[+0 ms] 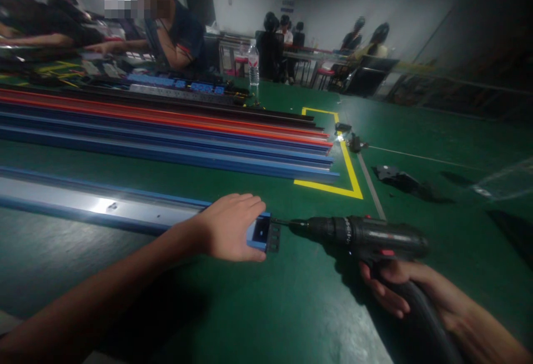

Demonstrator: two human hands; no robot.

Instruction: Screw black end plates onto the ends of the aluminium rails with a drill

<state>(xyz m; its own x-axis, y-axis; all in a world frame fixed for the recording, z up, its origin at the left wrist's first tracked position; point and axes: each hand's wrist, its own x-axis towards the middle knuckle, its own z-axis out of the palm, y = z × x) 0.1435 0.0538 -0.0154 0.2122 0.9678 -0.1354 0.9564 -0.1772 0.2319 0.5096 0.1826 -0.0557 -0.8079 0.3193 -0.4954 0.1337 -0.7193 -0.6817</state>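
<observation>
Currently, left hand (233, 228) clamped over the end of the near blue rail (141, 211), which lies along the near edge of the green table (266, 308), dark end cap (272, 237) just past the fingers. Right hand (391, 286) closed around the grip of the black power drill (370, 237); bit at the cap end. Bundled red and blue rails (175, 130) beyond, parallel, reaching the yellow tape outline (352, 169).

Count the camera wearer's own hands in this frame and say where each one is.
2. The left hand grips the blue-edged rail near its right end; the right hand, partly hidden by the handle, holds the black power drill at lower right.
</observation>
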